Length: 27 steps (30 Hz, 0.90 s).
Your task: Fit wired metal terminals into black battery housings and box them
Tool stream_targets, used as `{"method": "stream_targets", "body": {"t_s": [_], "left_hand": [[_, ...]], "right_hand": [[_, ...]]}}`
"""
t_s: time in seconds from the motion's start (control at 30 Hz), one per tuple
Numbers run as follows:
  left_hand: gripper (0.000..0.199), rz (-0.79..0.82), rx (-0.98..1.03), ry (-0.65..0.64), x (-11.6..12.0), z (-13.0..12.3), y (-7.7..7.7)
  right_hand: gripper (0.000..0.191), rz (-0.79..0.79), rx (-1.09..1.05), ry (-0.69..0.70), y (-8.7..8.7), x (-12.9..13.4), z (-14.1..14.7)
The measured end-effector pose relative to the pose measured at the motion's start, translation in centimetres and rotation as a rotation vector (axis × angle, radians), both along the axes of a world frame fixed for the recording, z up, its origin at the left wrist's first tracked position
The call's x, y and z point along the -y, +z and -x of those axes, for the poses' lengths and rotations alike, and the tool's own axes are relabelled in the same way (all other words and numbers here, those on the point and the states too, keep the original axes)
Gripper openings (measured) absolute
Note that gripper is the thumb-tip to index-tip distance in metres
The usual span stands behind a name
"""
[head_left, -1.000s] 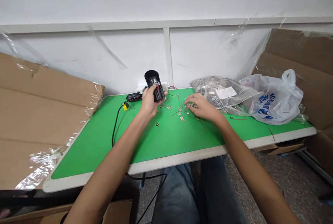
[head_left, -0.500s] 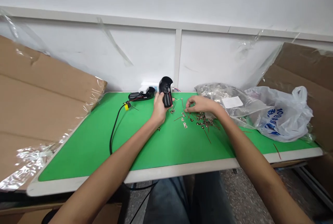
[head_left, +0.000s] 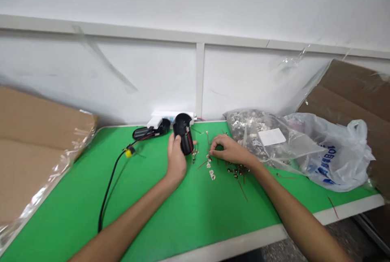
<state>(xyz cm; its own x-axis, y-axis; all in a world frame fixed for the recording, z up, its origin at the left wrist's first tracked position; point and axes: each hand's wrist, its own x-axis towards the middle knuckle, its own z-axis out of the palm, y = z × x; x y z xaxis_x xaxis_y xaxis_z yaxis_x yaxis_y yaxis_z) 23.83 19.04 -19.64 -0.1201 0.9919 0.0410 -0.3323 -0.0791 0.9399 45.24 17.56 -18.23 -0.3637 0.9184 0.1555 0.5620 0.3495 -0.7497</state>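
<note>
A: Where do we have the hollow black plastic housing with a rounded top (head_left: 183, 134)?

B: Near the centre of the frame, above the green tabletop (head_left: 170, 221). We grasp its lower part in our left hand (head_left: 177, 160), the open side facing us and a thin red line running down inside it.

A: And our right hand (head_left: 227, 151)?

B: Just right of centre, thumb and forefinger bent towards each other over the small parts. Whether we pinch one of them, we cannot tell; the tips are too blurred.

A: What lies around our fingers?

B: Below the fingertips we have a short row of small flat silvery metal pieces (head_left: 212, 174). Under our right wrist there is a loose heap of shiny metal contacts with thin reddish wires (head_left: 239, 170).

A: Further out?

B: Left of the housing we see a second black plastic housing (head_left: 141, 133), beside a long white plastic box (head_left: 173, 115) at the wall. A black cable with a yellow piece (head_left: 111, 185) curves down towards the lower left.

A: And on the right side of the frame?

B: There we have a clear plastic bag full of metal parts (head_left: 252, 128), a white paper label (head_left: 272, 137) on it, and touching it a whitish plastic bag with blue print (head_left: 350, 160). Brown cardboard sheets (head_left: 39, 140) stand at both edges of the frame.
</note>
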Motion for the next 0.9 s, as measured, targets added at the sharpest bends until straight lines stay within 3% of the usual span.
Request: {"method": "stream_targets", "body": {"t_s": [0.07, 0.33, 0.9], "left_hand": [[0.037, 0.017, -0.018, 0.012, 0.1, 0.4, 0.0], [0.045, -0.018, -0.01, -0.06, -0.1, 0.0, 0.0], [0.044, -0.04, -0.017, -0.226, -0.5, 0.1, 0.1]], "right_hand": [[0.014, -0.013, -0.093, -0.095, 0.2, -0.2, 0.2], [0.029, -0.046, -0.385, -0.252, 0.8, 1.0, 0.5], [0.036, -0.09, -0.684, -0.239, 0.7, 0.7, 1.7]]}}
